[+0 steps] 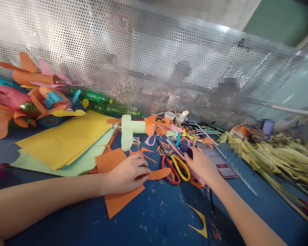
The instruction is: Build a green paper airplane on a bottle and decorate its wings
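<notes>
On the blue counter [149, 218], a yellow paper scrap [203, 222] lies nearest the person, right of centre. Beyond it, an orange paper cutout [160, 173] extends from under the left hand [129, 172], its long axis running crosswise and its rounded end pointing right, towards the scissors [167, 152]. The left hand's fingers bend over its other end, above orange paper [123, 202]; whether they grip it, I cannot tell. The scissors lie between the hands, blades pointing away and slightly left, red and yellow handles towards the person. The right hand [202, 162] reaches over a dark item beside the phone [222, 164], its fingers partly bent; its grip cannot be made out. Farther off sits a bottle with pale green paper wings [127, 131], then green plastic bottles [96, 96], and a perforated metal screen [149, 44] with blurred people behind.
</notes>
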